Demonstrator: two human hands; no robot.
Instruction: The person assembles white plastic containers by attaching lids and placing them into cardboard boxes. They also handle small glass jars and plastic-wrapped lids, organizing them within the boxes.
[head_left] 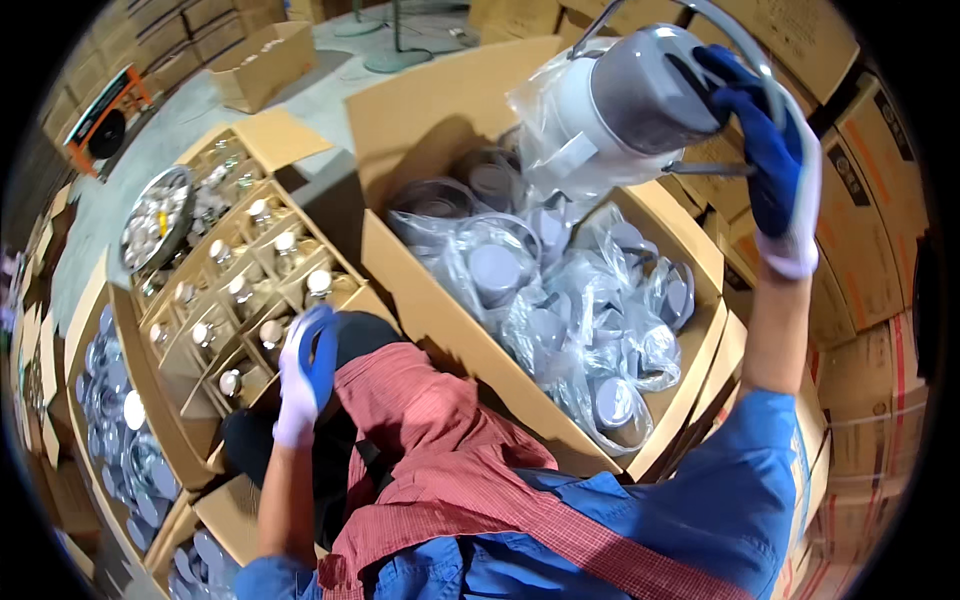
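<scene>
My right hand point(768, 150), in a blue and white glove, is raised at the upper right and grips a grey and white plastic jug point(650, 95). A loop handle arches over the jug, and a clear plastic bag hangs partly around it. Below it stands a large carton point(410, 260) full of grey plastic parts point(497, 272), many wrapped in clear bags. Gloved the same way, my left hand point(308, 365) is held over my lap, fingers extended and nothing seen in them. Close by it is a divided carton of glass bottles point(285, 250) with pale caps.
A round metal basin point(160, 222) of small pale pieces sits beyond the bottles. More grey parts fill a carton point(120, 420) at the left. Stacked cartons point(860, 200) wall in the right side. An orange-framed fan point(105, 125) and an open carton point(262, 68) stand on the floor.
</scene>
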